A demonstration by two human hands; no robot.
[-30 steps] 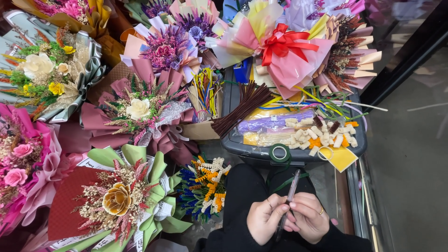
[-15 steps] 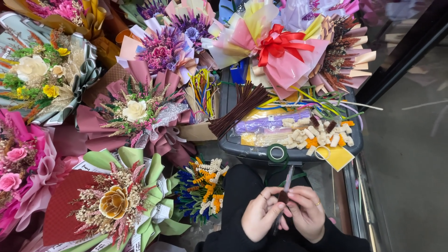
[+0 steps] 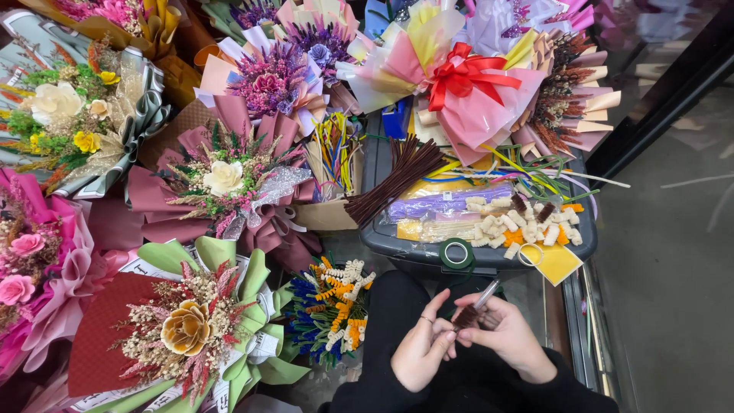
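At the bottom edge of the view, over a dark lap: left hand and right hand, held close together, fingertips meeting.

- Brown fuzzy wire: short coil, wound on the lower end of a thin grey rod. Pinched between the thumbs and forefingers of both hands; the rod slants up and to the right out of the grip. Right hand curled round the piece, left hand pressed to it from the side with the other fingers loosely fanned upward.
- Grey bin: just beyond the hands, its lid used as a bench. On it: a bundle of dark brown fuzzy wires lying fanned across the left part; a flat purple packet; a heap of small cream, brown and orange coils at the right; loose yellow and green wires behind.
- Roll of green tape: on the front rim of the bin, nearest the hands.
- Yellow card: hanging over the front right corner.
- Bunch of blue, orange and cream coiled stems: left of the hands, on the floor.
- Wrapped bouquets: green paper with a tan rose; mauve paper with a cream rose; pink paper with a red ribbon.
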